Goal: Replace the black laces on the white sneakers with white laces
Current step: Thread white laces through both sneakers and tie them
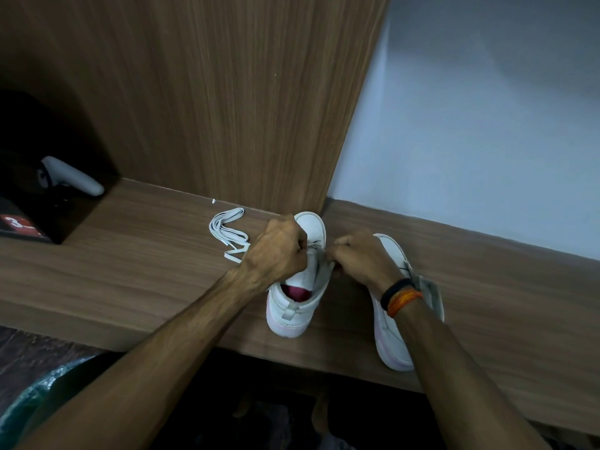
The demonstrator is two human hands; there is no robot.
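Note:
Two white sneakers stand on a wooden desk (130, 274), toes pointing away from me. The left sneaker (293, 306) has a dark red lining, and both hands work over its lacing area. My left hand (279, 251) is curled over its left side, fingers closed on the upper or a lace. My right hand (360, 258) pinches something white at the sneaker's right edge; the lace itself is mostly hidden. The right sneaker (394, 339) lies under my right wrist, partly covered. A bundled white lace (227, 230) lies on the desk left of my left hand.
A tall wooden panel (227, 108) rises right behind the sneakers, with a pale wall (470, 141) to its right. In a dark niche at the left sit a white controller (73, 175) and a dark box (22, 224). The desk's front edge runs just below the sneakers.

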